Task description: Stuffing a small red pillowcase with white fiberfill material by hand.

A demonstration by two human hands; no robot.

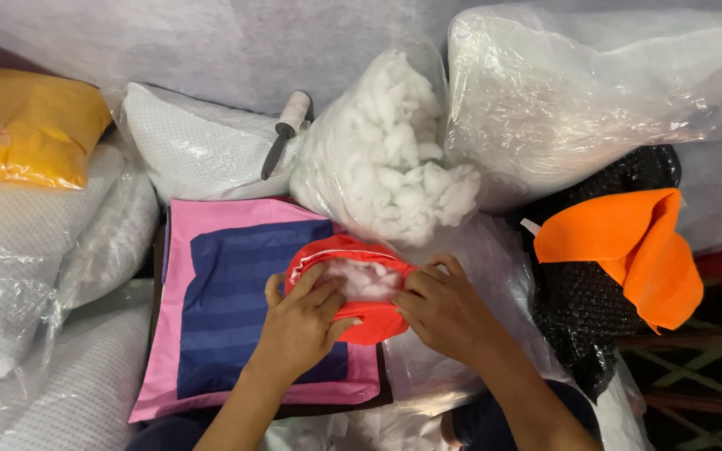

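Your left hand [298,321] and right hand [440,309] are gripping a half-stuffed red fabric cover [353,288], its zipper gaping over white fibre filling [361,280].

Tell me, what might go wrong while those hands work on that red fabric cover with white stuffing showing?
1. White fibre stuffing shows at the mouth of the red fabric cover; the zip edge could snag tufts, or they might spill out.
2. The left hand and right hand grip close to the opening, so fingers might get pinched.
3. The clear plastic bag of loose white stuffing leans just behind; a nudge could tip it.
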